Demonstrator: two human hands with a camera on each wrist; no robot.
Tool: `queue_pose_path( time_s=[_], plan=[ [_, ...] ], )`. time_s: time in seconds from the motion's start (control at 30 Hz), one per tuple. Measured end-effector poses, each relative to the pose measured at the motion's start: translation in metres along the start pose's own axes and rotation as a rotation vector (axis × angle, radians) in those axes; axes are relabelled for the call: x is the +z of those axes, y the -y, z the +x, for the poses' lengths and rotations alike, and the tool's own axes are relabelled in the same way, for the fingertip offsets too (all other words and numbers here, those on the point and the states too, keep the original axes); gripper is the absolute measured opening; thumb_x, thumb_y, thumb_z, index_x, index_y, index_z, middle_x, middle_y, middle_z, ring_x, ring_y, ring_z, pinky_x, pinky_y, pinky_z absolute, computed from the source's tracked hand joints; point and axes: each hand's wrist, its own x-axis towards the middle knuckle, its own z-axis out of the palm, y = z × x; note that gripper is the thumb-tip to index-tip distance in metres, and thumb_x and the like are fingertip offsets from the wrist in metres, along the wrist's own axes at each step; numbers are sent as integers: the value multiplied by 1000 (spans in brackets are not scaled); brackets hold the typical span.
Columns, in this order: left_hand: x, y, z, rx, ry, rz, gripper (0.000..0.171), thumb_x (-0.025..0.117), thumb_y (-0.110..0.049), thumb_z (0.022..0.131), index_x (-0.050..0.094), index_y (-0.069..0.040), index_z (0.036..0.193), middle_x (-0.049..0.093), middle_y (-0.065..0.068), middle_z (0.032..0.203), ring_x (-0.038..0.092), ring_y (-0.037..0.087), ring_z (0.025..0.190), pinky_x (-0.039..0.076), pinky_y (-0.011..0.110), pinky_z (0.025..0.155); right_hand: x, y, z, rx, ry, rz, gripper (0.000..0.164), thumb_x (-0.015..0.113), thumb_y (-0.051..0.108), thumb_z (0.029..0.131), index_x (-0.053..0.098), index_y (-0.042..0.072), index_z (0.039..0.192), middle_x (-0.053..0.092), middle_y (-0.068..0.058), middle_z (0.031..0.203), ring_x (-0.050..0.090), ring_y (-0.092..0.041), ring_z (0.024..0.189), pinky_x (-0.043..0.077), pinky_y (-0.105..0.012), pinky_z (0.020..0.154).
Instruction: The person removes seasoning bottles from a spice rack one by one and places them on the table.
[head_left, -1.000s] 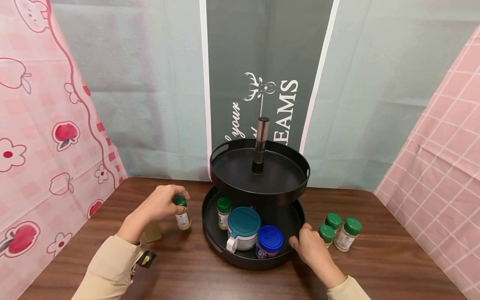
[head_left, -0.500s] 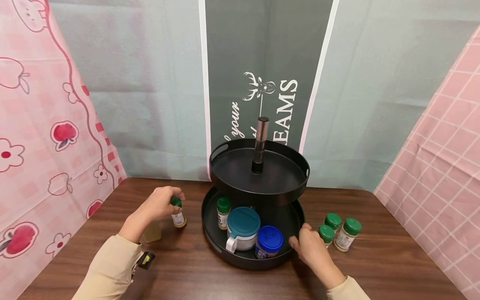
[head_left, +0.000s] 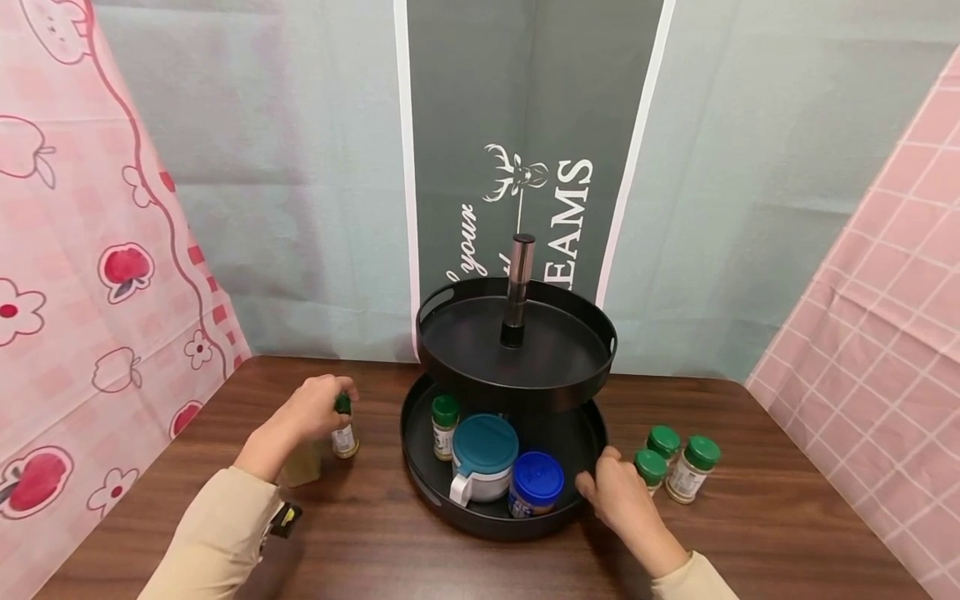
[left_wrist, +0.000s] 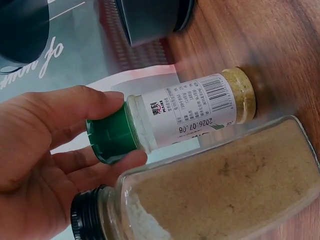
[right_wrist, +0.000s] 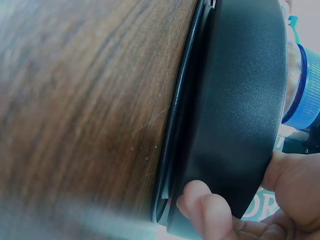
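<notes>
My left hand (head_left: 306, 410) holds a spice jar (left_wrist: 187, 107) by its green cap, thumb on one side and fingers on the other. Its base is at or very near the wooden table; contact cannot be told. Close beside it stands a square glass jar (left_wrist: 225, 187) of tan powder with a black lid, partly hidden by my left arm in the head view. My right hand (head_left: 621, 498) grips the rim of the lower tray (head_left: 480, 525) of a black two-tier stand. In that tray are another green-capped spice jar (head_left: 444, 429), a teal-lidded white container (head_left: 485, 458) and a blue-lidded jar (head_left: 536, 483).
The upper tray (head_left: 472, 333) overhangs the lower one, around a central post (head_left: 519, 283). Right of my right hand stand three green-capped spice jars (head_left: 692, 471). Curtains (head_left: 315, 208) hang behind and at both sides of the wooden table (head_left: 390, 550).
My left hand has carried the spice jar leftward, away from the stand and closer to the square glass jar. My right hand has kept its grip on the lower tray.
</notes>
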Motion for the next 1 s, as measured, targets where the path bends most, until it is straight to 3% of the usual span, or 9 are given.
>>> queue_pose_path(
  time_s=[0.37,0.57,0.77,1.0],
  plan=[
    [0,2,1,-2,20,-2,21,70,-4,64,59,-8,82,57,6,77,49,21,67,45,38,57,2,-1,1,-16,-40,-6,22,54,14,76,38,-1,74,47,-11,54,48,-21,48,41,-37,43],
    [-8,-3,2,-19,71,-24,22,70,-11,71,61,-8,91,62,10,88,51,18,69,46,37,58,2,-1,1,-14,-37,-3,23,54,14,76,38,-2,74,47,-11,54,48,-22,48,42,-38,43],
    [-14,-6,2,31,83,-17,28,70,-16,75,63,-8,100,63,10,99,53,18,76,47,39,64,2,-1,0,-6,-36,-7,23,54,15,76,39,-2,75,47,-12,54,49,-22,49,43,-39,44],
    [-15,-8,1,54,74,-5,29,70,-17,74,63,-7,100,64,11,99,53,19,78,47,39,65,2,-2,0,-1,-31,-7,24,55,15,76,38,-2,75,47,-11,54,49,-22,48,43,-38,44]
  ],
)
